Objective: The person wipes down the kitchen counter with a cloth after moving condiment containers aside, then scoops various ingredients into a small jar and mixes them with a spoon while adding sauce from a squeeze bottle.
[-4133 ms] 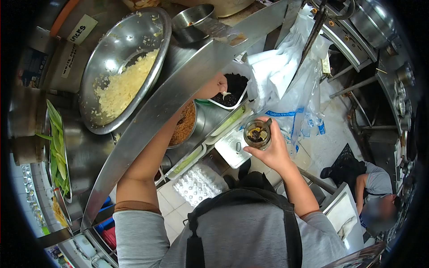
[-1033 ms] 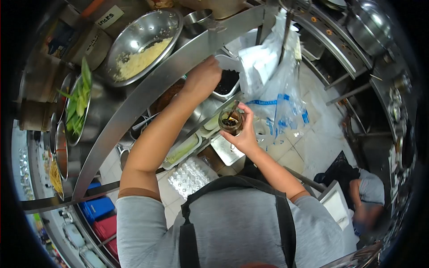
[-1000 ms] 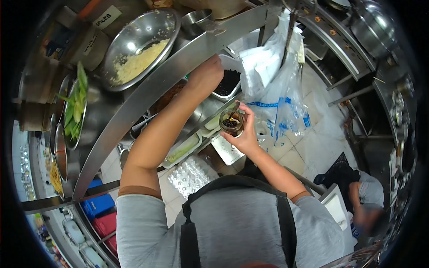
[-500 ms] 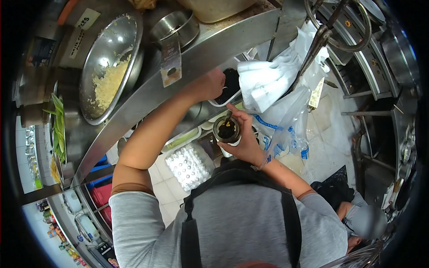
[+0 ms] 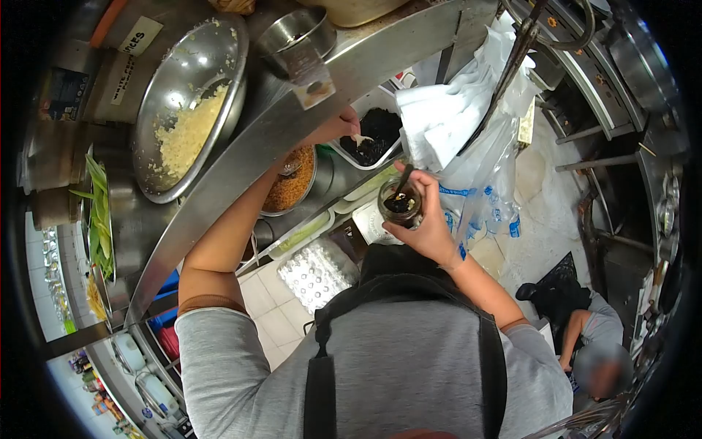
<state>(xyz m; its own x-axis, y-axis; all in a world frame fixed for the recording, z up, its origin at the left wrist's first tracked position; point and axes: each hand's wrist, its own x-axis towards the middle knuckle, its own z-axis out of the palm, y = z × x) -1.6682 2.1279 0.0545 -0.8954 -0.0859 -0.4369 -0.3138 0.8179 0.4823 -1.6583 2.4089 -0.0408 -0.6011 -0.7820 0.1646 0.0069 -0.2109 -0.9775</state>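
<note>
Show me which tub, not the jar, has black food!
The white tub by the left hand; the round metal pan holds orange-brown bits, the big bowl pale yellow ones.

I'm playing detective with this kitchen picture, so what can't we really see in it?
All in the head view:
Left hand: partly hidden behind the steel shelf edge.
Pale thing it pinches: too small to name.
Utensil in the glass jar: lower end lost in the dark contents.
Jar's side: partly covered by the right hand.
Beige container: cut off by the top edge.
</note>
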